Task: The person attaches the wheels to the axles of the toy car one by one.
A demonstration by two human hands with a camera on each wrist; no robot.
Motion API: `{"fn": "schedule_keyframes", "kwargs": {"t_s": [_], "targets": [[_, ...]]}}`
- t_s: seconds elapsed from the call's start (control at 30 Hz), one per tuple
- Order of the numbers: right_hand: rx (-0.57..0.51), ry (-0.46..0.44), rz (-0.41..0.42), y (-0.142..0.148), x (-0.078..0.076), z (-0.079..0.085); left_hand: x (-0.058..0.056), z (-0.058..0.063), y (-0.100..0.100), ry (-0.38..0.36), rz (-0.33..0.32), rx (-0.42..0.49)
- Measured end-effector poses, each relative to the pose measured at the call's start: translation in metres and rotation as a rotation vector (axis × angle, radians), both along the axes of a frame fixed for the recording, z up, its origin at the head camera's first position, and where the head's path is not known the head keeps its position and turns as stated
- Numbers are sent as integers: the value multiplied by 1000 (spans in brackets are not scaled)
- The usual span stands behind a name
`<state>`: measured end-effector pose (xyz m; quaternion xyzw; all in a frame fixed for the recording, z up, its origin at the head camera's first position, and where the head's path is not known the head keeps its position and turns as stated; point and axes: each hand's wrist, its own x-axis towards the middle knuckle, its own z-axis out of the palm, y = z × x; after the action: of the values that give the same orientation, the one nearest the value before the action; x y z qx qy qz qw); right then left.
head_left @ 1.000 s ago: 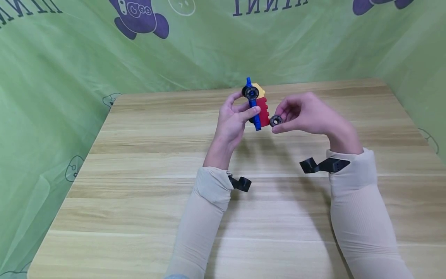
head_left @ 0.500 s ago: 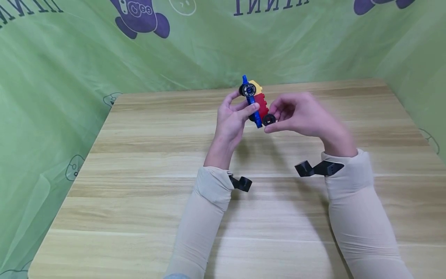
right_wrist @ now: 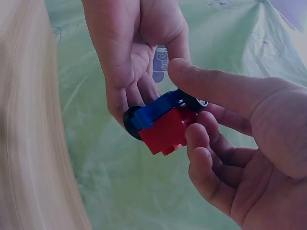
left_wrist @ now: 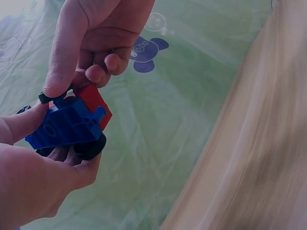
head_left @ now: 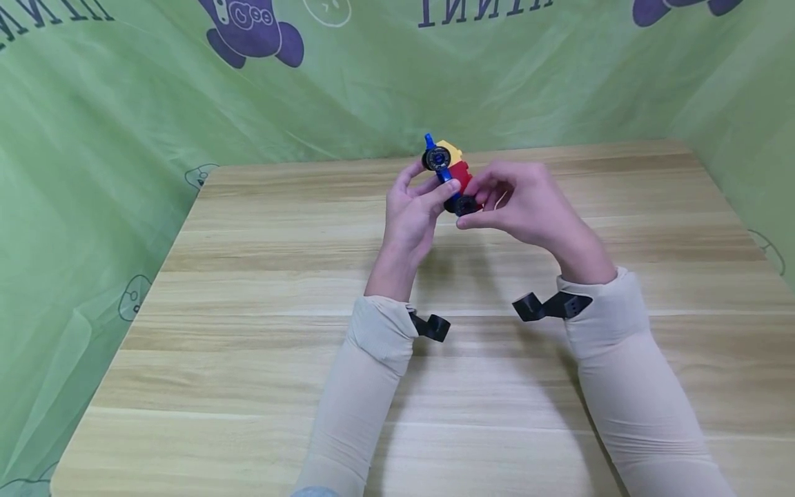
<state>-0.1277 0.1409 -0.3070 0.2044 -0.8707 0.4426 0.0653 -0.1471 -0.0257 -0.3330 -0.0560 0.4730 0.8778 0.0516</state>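
Observation:
My left hand point(head_left: 410, 210) grips a small toy car by its blue chassis point(left_wrist: 67, 125), holding it up over the far part of the table. A red brick point(right_wrist: 165, 130) and a yellow brick point(head_left: 452, 151) sit on the chassis. One black wheel point(head_left: 438, 158) is on the car's far end, facing up. With thumb and fingers, my right hand point(head_left: 528, 203) pinches another black wheel point(head_left: 464, 206) right against the chassis side at the near end. In the right wrist view, a further black wheel point(right_wrist: 130, 122) shows on the opposite side, by the left fingers.
The wooden table point(head_left: 248, 331) spreads beneath both arms. Behind it hangs a green curtain point(head_left: 373, 90) with purple printed figures, which also runs down both sides. Each wrist carries a black camera mount point(head_left: 430, 327) over a light sleeve.
My right hand has moved left with the pinched wheel, from beside the red brick up to the chassis. The car has tilted and shifted slightly left and up in my left hand.

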Motion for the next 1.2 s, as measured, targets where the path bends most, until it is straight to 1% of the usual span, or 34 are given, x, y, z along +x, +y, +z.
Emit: {"fn": "schedule_keyframes", "kwargs": {"t_s": [0.2,0.33,0.5,0.6,0.7,0.8,0.87,0.93,1.07,1.13,1.2], "targets": [[24,69,7,-1,0,-1,-1,-1,0,0,-17,19],[60,150,20,-4,2,-1,-2,-2,-2,-5,-20,24],[94,251,58,-7,3,-1,-2,-3,-3,-1,-23,10],[93,276,83,-7,5,0,-2,-3,-4,-2,-24,7],[79,270,93,-6,5,1,-3,-3,-4,-6,-27,12],[66,231,77,-6,6,2,-4,-3,-4,-14,-33,17],[60,177,43,-7,6,3,-4,-2,-5,-12,-37,12],[56,90,-12,-8,6,4,-3,-2,-5,-8,-43,0],[38,-143,-133,-10,6,8,-2,0,-7,4,-54,-24],[37,-237,-154,-9,5,11,-2,0,-7,9,-59,-38],[48,-289,-145,-8,4,12,-1,1,-8,10,-61,-57]]}}
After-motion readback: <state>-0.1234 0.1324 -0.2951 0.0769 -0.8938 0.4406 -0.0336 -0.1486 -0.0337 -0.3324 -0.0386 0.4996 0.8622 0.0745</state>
